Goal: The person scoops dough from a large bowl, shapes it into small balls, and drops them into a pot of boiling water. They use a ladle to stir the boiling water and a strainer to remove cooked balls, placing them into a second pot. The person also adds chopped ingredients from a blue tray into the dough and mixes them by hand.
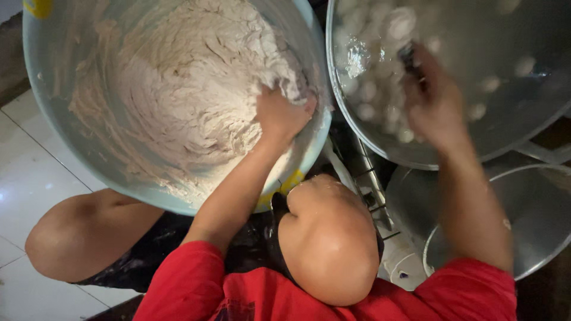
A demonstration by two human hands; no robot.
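A large pale blue basin (53, 113) holds a thick mass of greyish-white paste (190, 89). My left hand (282, 113) digs into the paste at the basin's right side, fingers closed on a lump of it. To the right stands a big metal pot (476, 148) of water with several pale round balls (380, 71) floating in it. My right hand (431, 98) hovers over the pot, blurred by motion, pinching a dark utensil (410, 59) whose shape I cannot make out.
My bare knees (77, 238) flank the basin, above a white tiled floor (24, 178). A second metal pot (535, 220) sits lower right. A wire rack (372, 184) lies between basin and pots.
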